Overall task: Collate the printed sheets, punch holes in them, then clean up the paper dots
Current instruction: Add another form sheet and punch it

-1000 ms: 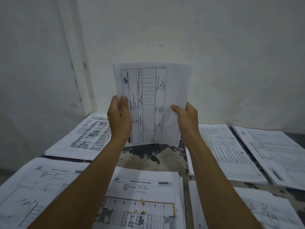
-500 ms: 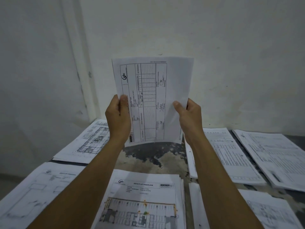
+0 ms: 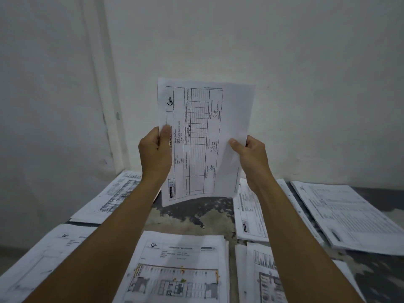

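Sheets held upright over the counter, pinched at both side edges.

From the head view, we hold the printed sheets (image 3: 205, 141) upright above the counter (image 3: 192, 213), our left hand (image 3: 155, 149) and right hand (image 3: 251, 154) each pinching a side edge, thumb in front. We judge the sheets could fan out or slip unevenly if either pinch loosens, spoiling the alignment for punching. Below lie a floor-plan stack (image 3: 181, 267), a plan stack at the left (image 3: 113, 197) and table stacks at the right (image 3: 349, 217), crowding any set-down spot; we see no hole punch.
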`<state>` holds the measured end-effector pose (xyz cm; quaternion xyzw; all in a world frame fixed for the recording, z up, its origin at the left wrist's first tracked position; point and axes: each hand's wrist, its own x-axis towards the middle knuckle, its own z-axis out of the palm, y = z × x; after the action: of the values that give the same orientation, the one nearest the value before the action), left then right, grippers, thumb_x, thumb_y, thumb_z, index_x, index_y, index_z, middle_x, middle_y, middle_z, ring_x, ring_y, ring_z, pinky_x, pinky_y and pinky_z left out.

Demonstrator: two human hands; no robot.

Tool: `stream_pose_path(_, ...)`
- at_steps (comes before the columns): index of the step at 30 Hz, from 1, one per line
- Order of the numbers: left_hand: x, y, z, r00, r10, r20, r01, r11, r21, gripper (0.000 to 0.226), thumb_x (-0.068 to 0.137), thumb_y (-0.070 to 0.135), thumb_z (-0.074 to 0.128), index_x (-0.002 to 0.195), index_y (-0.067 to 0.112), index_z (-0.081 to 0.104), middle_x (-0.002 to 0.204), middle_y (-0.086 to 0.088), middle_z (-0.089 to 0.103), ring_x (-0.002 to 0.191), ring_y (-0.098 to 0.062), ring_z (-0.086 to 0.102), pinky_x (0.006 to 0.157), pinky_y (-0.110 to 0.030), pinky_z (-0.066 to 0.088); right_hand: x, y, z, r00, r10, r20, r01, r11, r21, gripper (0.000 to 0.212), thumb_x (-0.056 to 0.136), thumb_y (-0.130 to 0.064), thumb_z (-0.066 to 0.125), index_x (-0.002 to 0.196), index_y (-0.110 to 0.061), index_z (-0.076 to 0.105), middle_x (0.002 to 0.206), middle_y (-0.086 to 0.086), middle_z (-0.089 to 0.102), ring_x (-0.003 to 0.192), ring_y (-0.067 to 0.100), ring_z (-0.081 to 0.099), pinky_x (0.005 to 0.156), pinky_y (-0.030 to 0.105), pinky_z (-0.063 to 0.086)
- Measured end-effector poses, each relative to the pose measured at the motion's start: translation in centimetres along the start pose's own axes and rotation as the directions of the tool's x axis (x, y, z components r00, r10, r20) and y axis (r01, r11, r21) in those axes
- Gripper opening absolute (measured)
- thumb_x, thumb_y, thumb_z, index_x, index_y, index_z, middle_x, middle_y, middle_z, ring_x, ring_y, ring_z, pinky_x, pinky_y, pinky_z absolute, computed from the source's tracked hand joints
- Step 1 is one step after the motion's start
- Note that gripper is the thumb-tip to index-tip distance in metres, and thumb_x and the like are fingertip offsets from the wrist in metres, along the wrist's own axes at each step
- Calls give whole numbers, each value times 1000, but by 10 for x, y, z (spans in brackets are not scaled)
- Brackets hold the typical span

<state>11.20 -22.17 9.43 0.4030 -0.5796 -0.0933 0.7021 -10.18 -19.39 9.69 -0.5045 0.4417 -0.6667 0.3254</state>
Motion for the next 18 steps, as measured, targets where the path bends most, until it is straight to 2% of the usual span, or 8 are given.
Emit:
stream_pose_path(3, -4, 21, 8, 999, 6, 49, -5, 1000, -19, 46, 104, 34, 48, 66, 10, 36, 60, -1, 33, 57, -7, 29, 51, -20, 26, -5, -18, -23, 1000, -19, -5, 19, 999, -37, 8, 95, -26, 64, 102, -27, 68, 98, -10, 72, 86, 11, 67, 63, 23, 52)
stream_pose_path(6, -15, 48, 17, 994, 57, 93, -56, 998, -15, 43, 105, 30, 45, 66, 21, 32, 60, 6, 32, 55, -2, 27, 50, -15, 26, -14, -34, -48, 1000, -28, -9, 28, 998, -57, 7, 94, -25, 65, 95, -29, 70, 90, -14, 73, 79, 6, 68, 60, 19, 52)
stream_pose_path(9, -29, 70, 28, 987, 96, 130, -96, 995, 0, 43, 106, 30, 44, 66, 26, 30, 59, 8, 32, 52, -2, 28, 50, -14, 26, -24, -48, -77, 999, -24, -26, 22, 995, -97, 5, 93, -25, 66, 93, -29, 70, 88, -13, 73, 78, 9, 70, 61, 22, 53)
stream_pose_path(14, -56, 99, 53, 979, 85, 185, -86, 996, -3, 41, 106, 31, 41, 68, 17, 36, 61, 2, 37, 58, -11, 32, 55, -30, 31, -43, -67, -128, 999, -22, -33, 17, 989, -147, 6, 92, -22, 68, 94, -26, 72, 85, -8, 76, 74, 11, 73, 64, 25, 59)
stream_pose_path(18, -78, 125, 79, 975, 72, 212, -72, 997, -9, 42, 106, 30, 42, 65, 24, 34, 60, 6, 37, 55, -7, 32, 54, -24, 31, -58, -79, -172, 999, 1, -53, -12, 975, -221, 4, 91, -24, 69, 93, -28, 70, 82, -12, 75, 70, 7, 72, 58, 19, 55)
